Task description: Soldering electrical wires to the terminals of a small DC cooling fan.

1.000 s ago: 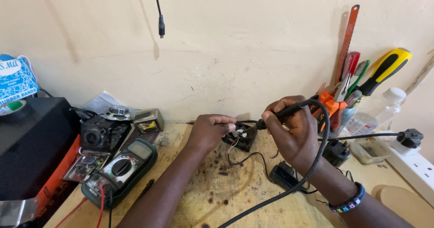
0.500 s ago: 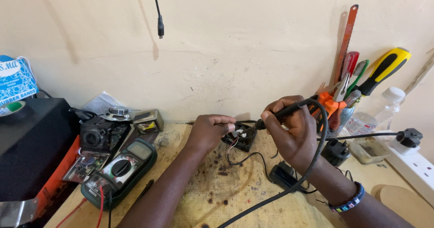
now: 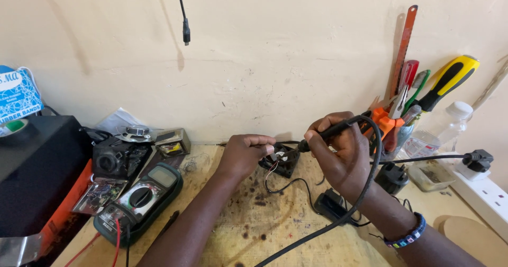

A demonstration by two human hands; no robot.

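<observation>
Nearest to me, a black cord (image 3: 338, 214) looped up from the scarred wooden bench (image 3: 254, 235) to the right hand (image 3: 341, 158), whose wrist wore a beaded band (image 3: 406, 236). Its fingers were clamped around the black handle of a soldering iron (image 3: 333, 131), tip angled down and left. The left hand (image 3: 244, 153) rested beside it, fingertips pinched together on what looked like thin wires at the edge of a small black fan (image 3: 280, 160), which lay flat on the bench between both hands. I judged the soldering of a wire joint to be in hand; the next touch would call for a steady tip and still wires. A green meter (image 3: 140, 201) sat well off to the left. Against the wall stood a cup of tools (image 3: 402, 124).
</observation>
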